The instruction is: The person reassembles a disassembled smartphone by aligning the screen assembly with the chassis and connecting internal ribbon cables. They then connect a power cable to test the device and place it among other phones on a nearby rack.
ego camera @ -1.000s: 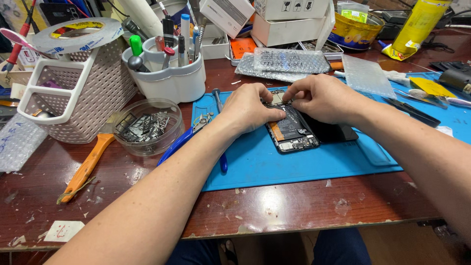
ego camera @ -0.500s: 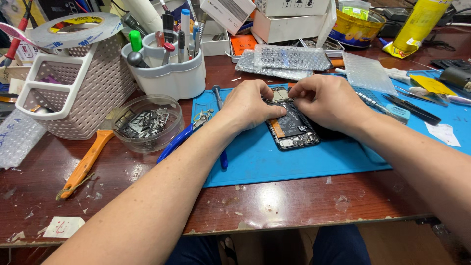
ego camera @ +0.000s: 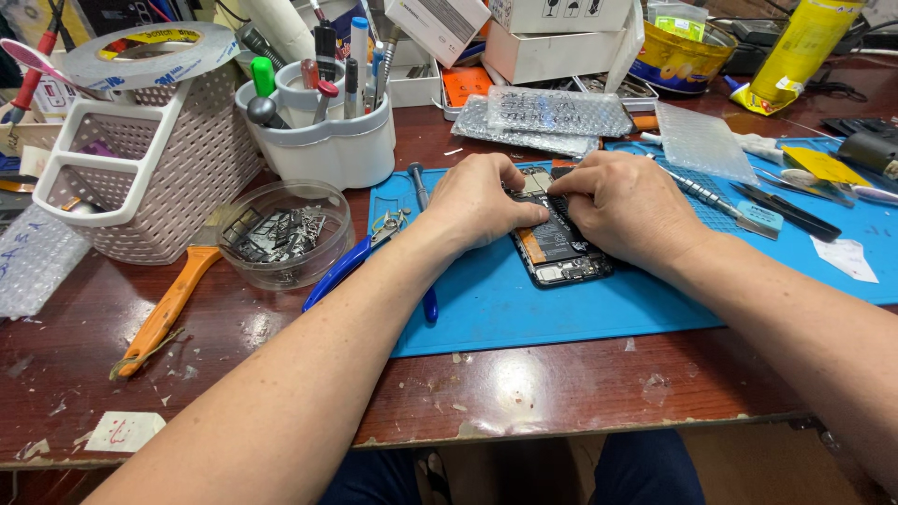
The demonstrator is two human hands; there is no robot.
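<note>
An opened black phone (ego camera: 559,251) with its battery and boards showing lies on a blue work mat (ego camera: 524,299). My left hand (ego camera: 479,200) rests on the phone's left edge, fingers curled and pressing down on it. My right hand (ego camera: 617,206) covers the phone's upper right part, its fingertips meeting the left hand's over the top of the phone. The upper half of the phone is hidden under both hands.
A clear round dish (ego camera: 285,234) of small metal parts, blue-handled pliers (ego camera: 351,266) and an orange-handled brush (ego camera: 164,313) lie to the left. A white tool cup (ego camera: 323,140) and a white basket (ego camera: 140,164) stand behind. Screwdrivers and tweezers (ego camera: 786,210) lie at the right.
Both hands have shifted slightly over the phone and press closer together on its upper part. The camera view has moved a little.
</note>
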